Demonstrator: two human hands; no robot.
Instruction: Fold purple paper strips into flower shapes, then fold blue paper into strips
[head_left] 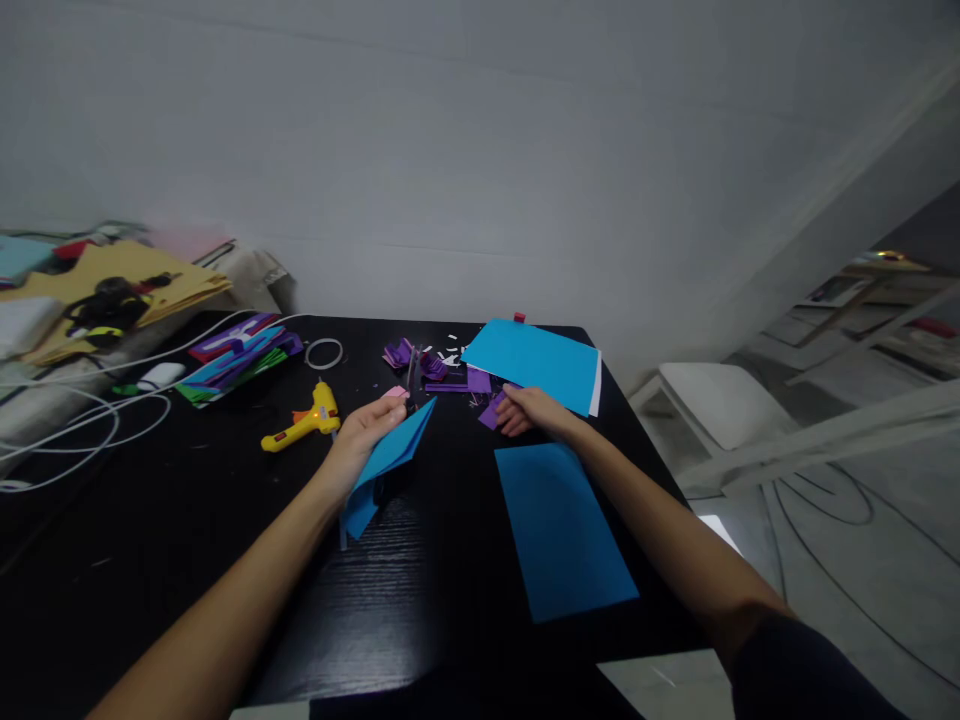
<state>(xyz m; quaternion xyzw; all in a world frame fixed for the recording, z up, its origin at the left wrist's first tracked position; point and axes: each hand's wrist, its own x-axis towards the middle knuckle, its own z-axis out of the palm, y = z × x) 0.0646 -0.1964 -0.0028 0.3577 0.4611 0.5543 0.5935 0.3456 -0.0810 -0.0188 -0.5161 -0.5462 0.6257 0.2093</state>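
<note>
My left hand (pixel 369 430) is closed around a folded sheet of blue paper (pixel 396 447), held tilted above the black table. A thin greyish upright object (pixel 414 372) and a bit of pink (pixel 395 392) show by its fingertips; I cannot make out whether they are held. At the scraps, my right hand (pixel 525 411) has its fingers curled against a small piece of purple paper (pixel 492 411), which seems pinched at the fingertips. Below that hand a flat blue sheet (pixel 564 530) lies on the table. Behind it, another blue sheet (pixel 532 362) tops some white paper.
A yellow glue gun (pixel 304 418) lies left of my left hand, near a clear ring (pixel 324 354). Folded coloured papers (pixel 244 357) and white cables (pixel 112 430) occupy the left side. Purple scraps (pixel 439 370) lie near the wall. A white chair (pixel 709 405) stands at right.
</note>
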